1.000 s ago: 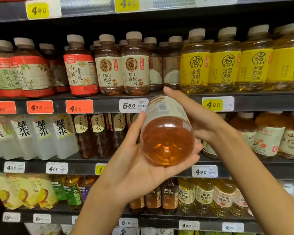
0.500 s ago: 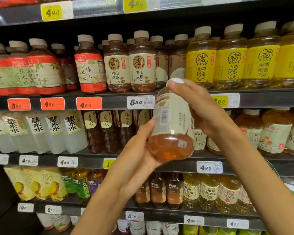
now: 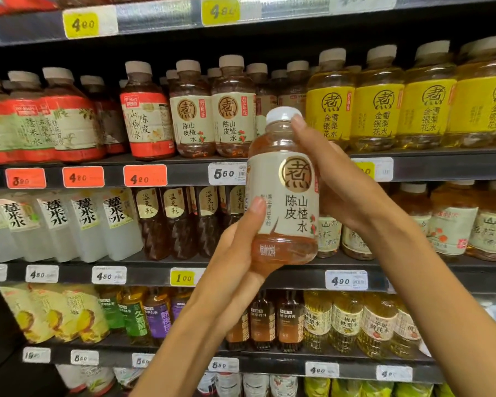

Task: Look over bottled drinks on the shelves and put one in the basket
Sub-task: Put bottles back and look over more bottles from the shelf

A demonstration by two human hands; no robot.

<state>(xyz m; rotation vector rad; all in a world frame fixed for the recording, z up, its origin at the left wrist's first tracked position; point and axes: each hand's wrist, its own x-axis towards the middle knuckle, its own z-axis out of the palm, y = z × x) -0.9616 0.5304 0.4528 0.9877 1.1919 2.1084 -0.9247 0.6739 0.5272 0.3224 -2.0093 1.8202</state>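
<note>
I hold a small bottle of amber drink [image 3: 287, 196] upright in front of the shelves, its cream label with a brown round emblem facing me and its pale cap on top. My left hand [image 3: 238, 253] cups the bottle's base, thumb up along the label's left side. My right hand [image 3: 335, 179] grips it from the right, fingers wrapped behind and a fingertip at the cap. Two matching bottles [image 3: 212, 110] stand on the shelf behind. No basket is in view.
Shelves run across the whole view. Red-labelled bottles [image 3: 55, 121] stand at upper left, yellow-labelled ones [image 3: 401, 104] at upper right. White bottles [image 3: 83, 224] and dark tea bottles [image 3: 172, 222] fill the middle shelf. Price tags [image 3: 225, 173] line the shelf edges.
The bottle went from lying with its bottom toward me to standing upright, label front facing me. Both hands stayed on it and shifted slightly right and up.
</note>
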